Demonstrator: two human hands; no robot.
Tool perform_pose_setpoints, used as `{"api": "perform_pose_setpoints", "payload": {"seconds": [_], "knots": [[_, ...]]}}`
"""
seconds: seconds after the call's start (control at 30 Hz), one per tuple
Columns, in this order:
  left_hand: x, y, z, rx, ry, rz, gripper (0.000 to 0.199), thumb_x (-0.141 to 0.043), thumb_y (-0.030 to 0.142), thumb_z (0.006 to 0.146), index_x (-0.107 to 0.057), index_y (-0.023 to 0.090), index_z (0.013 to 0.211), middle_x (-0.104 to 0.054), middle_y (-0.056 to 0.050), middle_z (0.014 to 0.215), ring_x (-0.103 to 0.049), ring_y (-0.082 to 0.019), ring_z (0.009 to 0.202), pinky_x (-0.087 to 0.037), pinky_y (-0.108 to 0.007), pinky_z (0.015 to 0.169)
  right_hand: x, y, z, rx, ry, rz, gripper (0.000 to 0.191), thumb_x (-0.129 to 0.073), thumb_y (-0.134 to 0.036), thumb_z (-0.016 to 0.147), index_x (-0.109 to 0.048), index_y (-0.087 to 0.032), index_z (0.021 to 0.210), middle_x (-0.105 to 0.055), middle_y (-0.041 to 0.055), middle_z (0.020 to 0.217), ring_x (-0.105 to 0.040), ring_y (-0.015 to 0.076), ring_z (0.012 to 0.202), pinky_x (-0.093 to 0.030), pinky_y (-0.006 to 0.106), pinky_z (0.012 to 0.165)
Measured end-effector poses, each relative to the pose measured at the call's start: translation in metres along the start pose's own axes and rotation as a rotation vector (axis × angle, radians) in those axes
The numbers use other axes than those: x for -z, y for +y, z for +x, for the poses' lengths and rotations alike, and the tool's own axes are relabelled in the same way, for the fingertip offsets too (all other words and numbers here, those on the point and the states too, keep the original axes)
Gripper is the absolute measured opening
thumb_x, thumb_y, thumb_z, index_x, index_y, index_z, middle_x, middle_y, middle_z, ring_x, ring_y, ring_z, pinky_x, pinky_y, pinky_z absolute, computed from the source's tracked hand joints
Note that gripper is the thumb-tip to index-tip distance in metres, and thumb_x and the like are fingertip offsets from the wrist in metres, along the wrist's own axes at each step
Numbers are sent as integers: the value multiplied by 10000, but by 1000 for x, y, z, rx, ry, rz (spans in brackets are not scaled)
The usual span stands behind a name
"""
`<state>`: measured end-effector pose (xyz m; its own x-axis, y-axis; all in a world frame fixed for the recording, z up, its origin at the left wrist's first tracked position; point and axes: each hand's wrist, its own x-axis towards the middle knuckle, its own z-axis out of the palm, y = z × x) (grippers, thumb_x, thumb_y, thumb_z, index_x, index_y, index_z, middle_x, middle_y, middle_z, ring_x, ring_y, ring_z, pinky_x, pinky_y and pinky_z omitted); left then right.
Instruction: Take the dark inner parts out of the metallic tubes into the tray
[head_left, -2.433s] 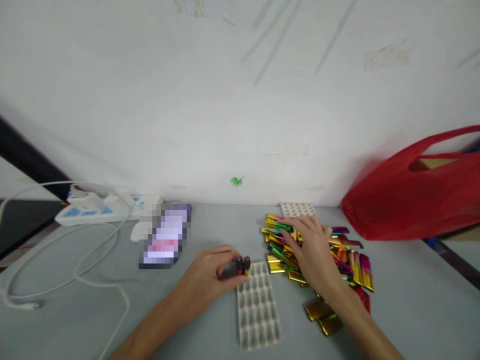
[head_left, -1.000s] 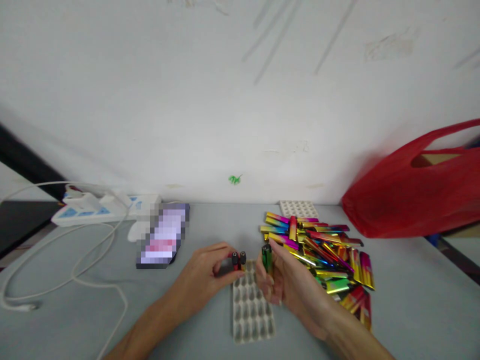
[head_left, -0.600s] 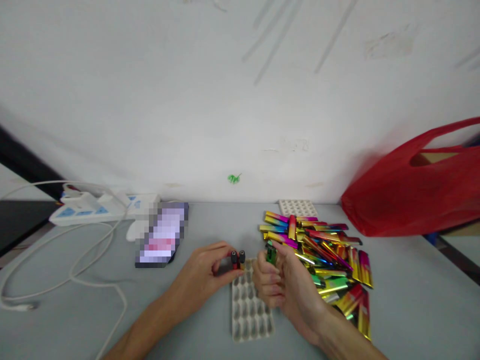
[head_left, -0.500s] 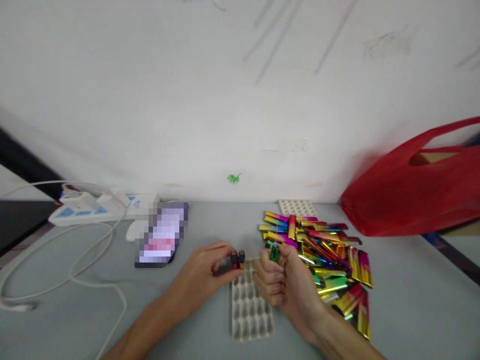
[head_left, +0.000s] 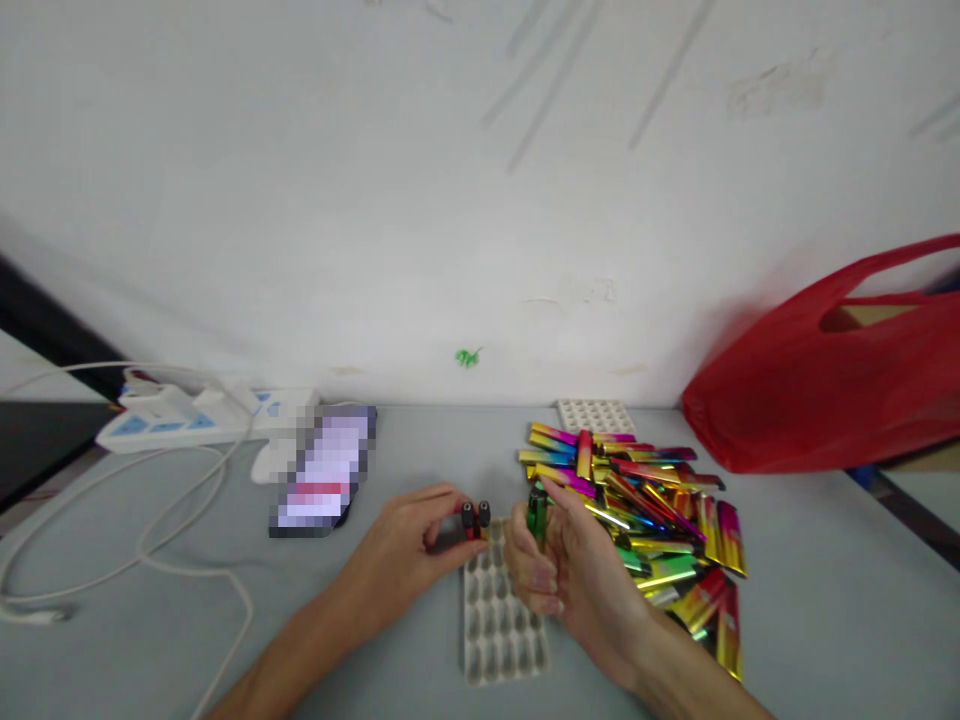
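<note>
My left hand [head_left: 424, 540] pinches two dark-topped lighters [head_left: 475, 520] upright, side by side, over the far left corner of a pale tray [head_left: 504, 640] with rows of oval slots. To the right, my right hand [head_left: 559, 560] has its fingers curled round a green lighter [head_left: 536, 512], over the tray's right edge. The near rows of slots look unfilled; the far part is partly hidden by my hands. A loose pile of shiny, many-coloured lighters [head_left: 660, 500] lies just right of my right hand.
A second slotted tray [head_left: 595, 414] lies by the wall behind the pile. At the right stands a red bag [head_left: 817, 390]. On the left are a phone [head_left: 326, 470], a white power strip [head_left: 202, 415] and a looping white cable [head_left: 191, 570].
My right thumb has lifted and straightened, and the green lighter in that hand has shifted slightly left and turned more upright. My left hand holds its place.
</note>
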<state>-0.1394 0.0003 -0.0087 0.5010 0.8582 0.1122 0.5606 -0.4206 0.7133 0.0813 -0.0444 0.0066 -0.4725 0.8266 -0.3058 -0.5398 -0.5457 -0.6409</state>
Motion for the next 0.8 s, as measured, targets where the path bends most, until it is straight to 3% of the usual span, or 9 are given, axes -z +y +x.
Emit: {"api": "perform_pose_setpoints", "payload": {"seconds": [0.23, 0.47, 0.57, 0.63, 0.7, 0.8], "knots": [[-1, 0, 0, -6, 3, 5, 302, -832, 357, 971, -653, 190, 794, -501, 64, 719, -508, -142, 634, -314, -264, 616, -2, -2, -1, -31, -22, 54, 596, -784, -661, 861, -391, -243, 697, -242, -117, 615, -103, 72, 522, -96, 215, 452], [-1, -1, 0, -12, 10, 10, 353, -825, 360, 971, -597, 197, 758, -503, 64, 718, -511, -143, 643, -314, -268, 627, -1, 1, -1, -10, 11, 62, 597, -814, -675, 851, -423, -242, 722, -205, -131, 612, -72, 80, 525, -75, 212, 446], [-1, -1, 1, 1, 9, 12, 382, -828, 355, 962, -568, 199, 729, -492, 65, 710, -505, -142, 636, -310, -271, 621, -3, 3, 0, 39, 79, 15, 591, -795, -758, 870, -542, -226, 822, -325, -106, 649, -186, 86, 529, -186, 219, 477], [0, 0, 1, 12, 2, 5, 365, -823, 352, 962, -582, 199, 733, -491, 65, 711, -505, -144, 637, -309, -272, 617, -4, 4, 0, 174, 125, -102, 564, -735, -772, 929, -620, -221, 904, -462, -63, 711, -347, 108, 563, -330, 250, 561], [1, 2, 2, 19, -4, -3, 348, -825, 359, 957, -608, 197, 739, -502, 62, 713, -510, -146, 642, -311, -274, 617, -5, 5, -1, 337, 164, -276, 512, -653, -739, 1013, -684, -231, 970, -576, -13, 810, -506, 162, 695, -432, 305, 720], [3, 6, 1, 48, -21, 0, 206, -849, 369, 933, -732, 207, 881, -512, 66, 717, -515, -155, 649, -315, -274, 615, -4, 3, -5, 496, 224, -584, 395, -590, -637, 1099, -748, -276, 1093, -658, 31, 1025, -584, 230, 981, -428, 352, 930]]}}
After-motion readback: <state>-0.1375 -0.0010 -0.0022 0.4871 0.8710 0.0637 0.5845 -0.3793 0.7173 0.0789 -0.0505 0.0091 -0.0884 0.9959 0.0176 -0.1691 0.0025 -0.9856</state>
